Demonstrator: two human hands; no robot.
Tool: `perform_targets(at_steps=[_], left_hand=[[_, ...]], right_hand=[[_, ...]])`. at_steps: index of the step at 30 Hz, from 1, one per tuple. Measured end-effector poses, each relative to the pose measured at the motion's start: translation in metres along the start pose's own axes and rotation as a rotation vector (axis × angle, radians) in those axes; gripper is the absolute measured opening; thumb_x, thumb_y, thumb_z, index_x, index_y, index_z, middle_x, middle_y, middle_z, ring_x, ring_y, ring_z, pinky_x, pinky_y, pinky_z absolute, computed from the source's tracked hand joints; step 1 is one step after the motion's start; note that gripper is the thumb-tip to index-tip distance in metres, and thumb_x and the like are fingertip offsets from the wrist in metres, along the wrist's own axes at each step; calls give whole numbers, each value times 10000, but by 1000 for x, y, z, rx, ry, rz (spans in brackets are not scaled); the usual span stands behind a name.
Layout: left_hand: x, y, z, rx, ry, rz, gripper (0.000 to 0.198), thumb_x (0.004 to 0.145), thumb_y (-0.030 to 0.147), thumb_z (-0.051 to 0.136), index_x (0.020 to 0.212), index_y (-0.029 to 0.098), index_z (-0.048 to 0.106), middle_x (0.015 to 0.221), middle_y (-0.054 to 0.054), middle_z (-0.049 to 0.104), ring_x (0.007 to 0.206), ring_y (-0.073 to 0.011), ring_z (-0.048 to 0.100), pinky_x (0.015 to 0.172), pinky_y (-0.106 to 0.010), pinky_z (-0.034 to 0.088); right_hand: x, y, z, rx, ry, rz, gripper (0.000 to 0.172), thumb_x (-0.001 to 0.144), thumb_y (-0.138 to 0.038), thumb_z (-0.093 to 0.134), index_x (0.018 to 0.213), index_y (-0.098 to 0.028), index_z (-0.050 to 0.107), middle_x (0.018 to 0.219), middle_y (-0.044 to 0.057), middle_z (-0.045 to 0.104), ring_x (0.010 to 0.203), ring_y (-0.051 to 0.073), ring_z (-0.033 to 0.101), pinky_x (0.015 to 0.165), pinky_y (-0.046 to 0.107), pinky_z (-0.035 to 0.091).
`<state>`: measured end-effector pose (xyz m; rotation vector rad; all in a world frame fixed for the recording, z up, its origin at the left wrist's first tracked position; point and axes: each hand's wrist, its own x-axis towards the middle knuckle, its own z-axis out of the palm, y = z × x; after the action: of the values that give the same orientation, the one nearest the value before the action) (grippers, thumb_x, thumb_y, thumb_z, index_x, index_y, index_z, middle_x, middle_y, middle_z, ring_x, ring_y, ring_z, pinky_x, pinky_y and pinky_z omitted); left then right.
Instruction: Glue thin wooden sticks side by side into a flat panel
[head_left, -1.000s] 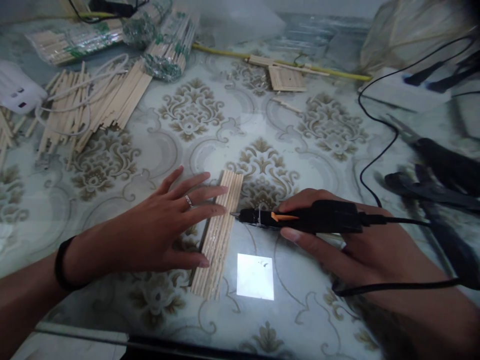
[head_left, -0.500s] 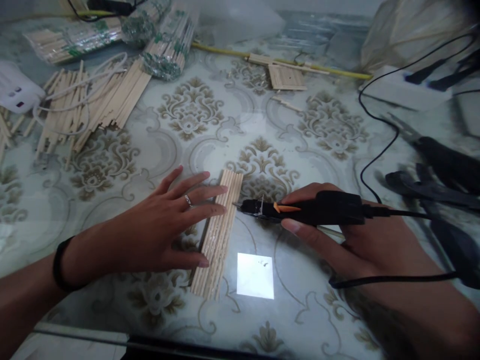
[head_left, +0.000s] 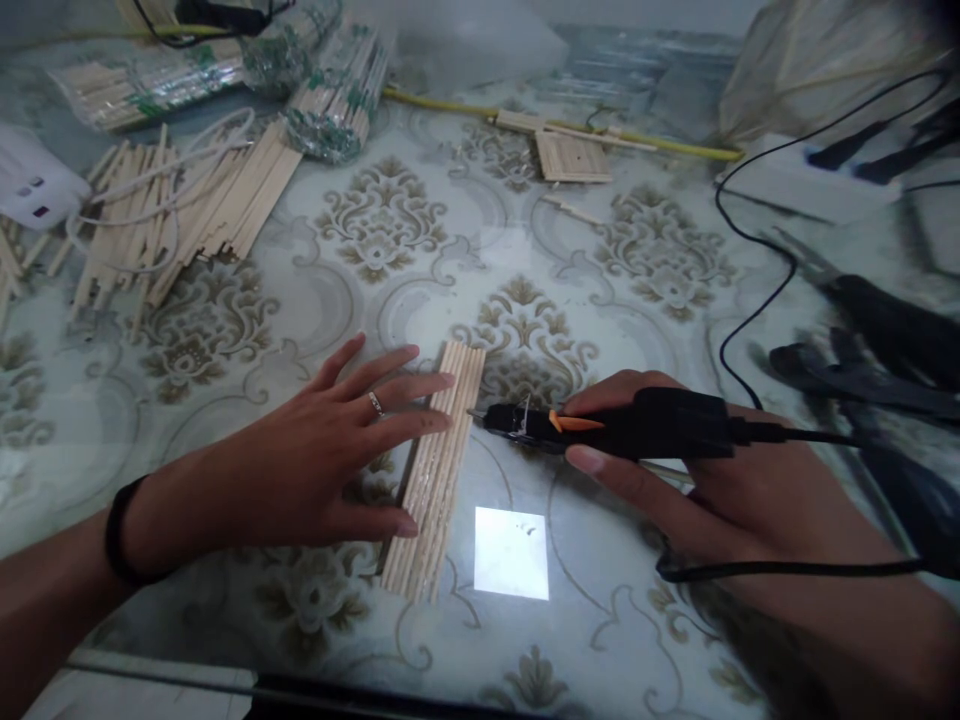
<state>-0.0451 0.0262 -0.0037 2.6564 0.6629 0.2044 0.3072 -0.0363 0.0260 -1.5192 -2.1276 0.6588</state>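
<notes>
A flat row of several thin wooden sticks (head_left: 439, 470) lies side by side on the glass-topped table, slanting away from me, with shiny streaks along the near part. My left hand (head_left: 330, 450) rests on its left side, fingers spread and fingertips touching the sticks. In my right hand (head_left: 645, 480) is a black glue gun (head_left: 652, 425) with an orange trigger, held on its side. Its metal tip points left at the right edge of the row, touching or very close to it. The palm side of my right hand is hidden.
Loose wooden sticks (head_left: 247, 200) and plastic-wrapped stick bundles (head_left: 334, 100) lie at the back left, near a white charger (head_left: 37, 180). A small stick panel (head_left: 574, 157) sits at the back. Pliers (head_left: 862, 300), black cables and a white power strip (head_left: 810, 180) are at the right.
The glue gun and my right hand have shifted very slightly towards me, the tip staying by the row's right edge. My left hand and the sticks look unmoved.
</notes>
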Motion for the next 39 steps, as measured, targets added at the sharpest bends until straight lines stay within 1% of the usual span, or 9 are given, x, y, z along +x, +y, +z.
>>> perform_targets(at_steps=[3, 8, 11, 15, 19, 24, 28, 33, 39], left_hand=[[0, 0, 0, 0, 22, 24, 729, 1092, 746, 751, 1666, 322, 604, 1860, -74, 567, 1819, -408, 388, 1563, -649, 61], [0, -2, 2, -8, 47, 37, 727, 1098, 767, 734, 1655, 317, 609, 1844, -86, 585, 1817, -386, 389, 1566, -620, 66], [-1, -3, 4, 1, 52, 35, 728, 1108, 764, 719, 1672, 325, 582, 1854, -80, 570, 1823, -383, 378, 1566, -611, 59], [-1, -1, 3, 5, 42, 37, 733, 1101, 744, 749, 1667, 313, 574, 1869, -79, 552, 1830, -386, 359, 1563, -614, 51], [0, 0, 1, 5, 24, 15, 733, 1085, 733, 768, 1664, 317, 600, 1864, -75, 562, 1820, -410, 385, 1561, -648, 77], [0, 0, -1, 12, -1, 20, 729, 1105, 757, 723, 1676, 327, 582, 1883, -72, 540, 1833, -404, 363, 1566, -653, 44], [1, 0, -1, 0, -1, 13, 715, 1102, 736, 740, 1668, 325, 593, 1884, -68, 539, 1829, -418, 367, 1562, -669, 65], [0, -1, 0, -9, 30, 31, 743, 1086, 753, 763, 1663, 314, 598, 1858, -81, 571, 1820, -404, 386, 1563, -640, 70], [-1, 0, 2, 11, 22, 22, 721, 1115, 749, 726, 1666, 315, 557, 1898, -62, 515, 1845, -370, 322, 1563, -573, -9]], right_hand=[[-1, -2, 0, 29, 3, -7, 204, 1164, -467, 655, 1113, -313, 779, 1007, 24, 851, 868, 268, 829, 831, 416, 675], [1, 11, 2, -18, 12, -31, 327, 1161, -575, 640, 1120, -317, 836, 1003, 44, 876, 841, 288, 841, 791, 435, 697], [1, 18, 4, -68, 27, -55, 369, 1178, -591, 615, 1155, -313, 856, 1015, 43, 880, 833, 279, 844, 766, 425, 688], [0, 15, 5, -60, 48, -41, 347, 1175, -582, 639, 1183, -315, 860, 1067, 44, 884, 884, 285, 846, 853, 452, 698], [2, 2, -1, -10, -2, 14, 275, 1153, -510, 657, 1080, -305, 825, 1000, 44, 866, 859, 283, 830, 822, 433, 689], [6, -2, -11, 47, -103, -16, 134, 1128, -417, 709, 1124, -314, 794, 1042, 35, 898, 886, 286, 877, 825, 426, 718], [6, 0, -11, 67, -122, -44, 123, 1135, -415, 700, 1115, -324, 780, 1019, 30, 890, 858, 287, 872, 771, 439, 708], [6, -4, -9, 109, -130, -54, 131, 1128, -403, 701, 1051, -324, 771, 997, 25, 884, 831, 278, 860, 705, 424, 676], [7, -4, -9, 117, -189, -60, 184, 1146, -422, 703, 1003, -323, 762, 943, 16, 848, 767, 255, 816, 667, 400, 644]])
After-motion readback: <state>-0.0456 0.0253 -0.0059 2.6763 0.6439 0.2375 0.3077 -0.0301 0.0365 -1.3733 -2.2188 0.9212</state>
